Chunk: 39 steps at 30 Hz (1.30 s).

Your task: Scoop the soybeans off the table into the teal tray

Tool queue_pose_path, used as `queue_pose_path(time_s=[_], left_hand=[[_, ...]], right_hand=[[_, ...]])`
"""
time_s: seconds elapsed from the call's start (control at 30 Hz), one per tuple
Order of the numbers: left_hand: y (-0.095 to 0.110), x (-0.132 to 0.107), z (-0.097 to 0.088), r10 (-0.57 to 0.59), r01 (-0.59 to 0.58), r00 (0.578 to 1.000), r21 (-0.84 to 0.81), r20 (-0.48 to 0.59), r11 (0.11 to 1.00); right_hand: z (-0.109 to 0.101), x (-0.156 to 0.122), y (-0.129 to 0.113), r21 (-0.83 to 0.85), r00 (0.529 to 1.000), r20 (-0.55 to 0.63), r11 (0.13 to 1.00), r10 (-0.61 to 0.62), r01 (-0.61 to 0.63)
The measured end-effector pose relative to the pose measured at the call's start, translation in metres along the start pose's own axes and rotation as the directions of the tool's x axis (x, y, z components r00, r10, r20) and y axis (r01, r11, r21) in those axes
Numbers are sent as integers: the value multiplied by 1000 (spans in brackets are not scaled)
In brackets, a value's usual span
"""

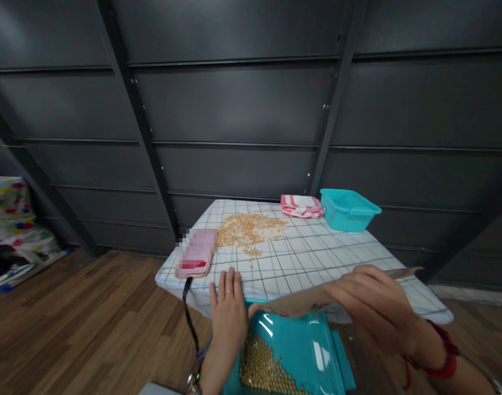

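My right hand (374, 307) grips a flat strip of brown cardboard (300, 300), held over the front edge of the table. Below it is a teal plastic container (300, 345) with a layer of small yellow grains (267, 359) at its near left; whether they are beans or corn kernels I cannot tell. My left hand (228, 312) lies palm down at the table's front edge, by the container's left rim, fingers stretched out and thumb near the cardboard's left end. More yellow grains (251, 229) are scattered over the checked white tablecloth (308, 258).
At the table's left edge lies a pink case (199, 252), partly blurred, with a black strap (185, 307) hanging down. Toward the back right are a folded pink-and-white cloth (301, 206) and a turquoise basket (349, 211). A dark panelled wall (234, 109) stands behind the table.
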<state>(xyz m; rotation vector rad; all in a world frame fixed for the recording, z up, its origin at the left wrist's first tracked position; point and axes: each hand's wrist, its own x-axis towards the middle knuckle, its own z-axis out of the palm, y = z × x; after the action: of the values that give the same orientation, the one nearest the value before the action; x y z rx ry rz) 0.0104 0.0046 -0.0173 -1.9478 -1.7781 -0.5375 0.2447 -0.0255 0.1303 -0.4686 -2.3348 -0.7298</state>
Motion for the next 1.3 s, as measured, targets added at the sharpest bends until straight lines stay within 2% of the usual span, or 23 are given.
queue_pose_path(time_s=[0.1, 0.2, 0.33, 0.43, 0.87, 1.3], left_hand=[[0, 0, -1, 5, -5, 1000, -1, -9, 1000], [-1, 1, -2, 2, -2, 1000, -1, -4, 1000], [-1, 1, -1, -4, 4, 1000, 2, -5, 1000], [-1, 0, 1, -7, 7, 1000, 0, -23, 1000], [-1, 0, 2, -19, 17, 999, -28, -50, 999], [-1, 0, 4, -4, 6, 995, 14, -104, 1000]], right_hand=[[14, 4, 11, -112, 999, -44, 994, 6, -11], [37, 13, 23, -159, 995, -89, 987, -54, 39], [66, 25, 34, -217, 998, -60, 976, -29, 15], [80, 30, 36, -226, 998, -63, 974, -26, 11], [89, 38, 24, -175, 998, 4, 983, -55, 55], [100, 59, 15, -181, 998, -49, 983, -35, 25]])
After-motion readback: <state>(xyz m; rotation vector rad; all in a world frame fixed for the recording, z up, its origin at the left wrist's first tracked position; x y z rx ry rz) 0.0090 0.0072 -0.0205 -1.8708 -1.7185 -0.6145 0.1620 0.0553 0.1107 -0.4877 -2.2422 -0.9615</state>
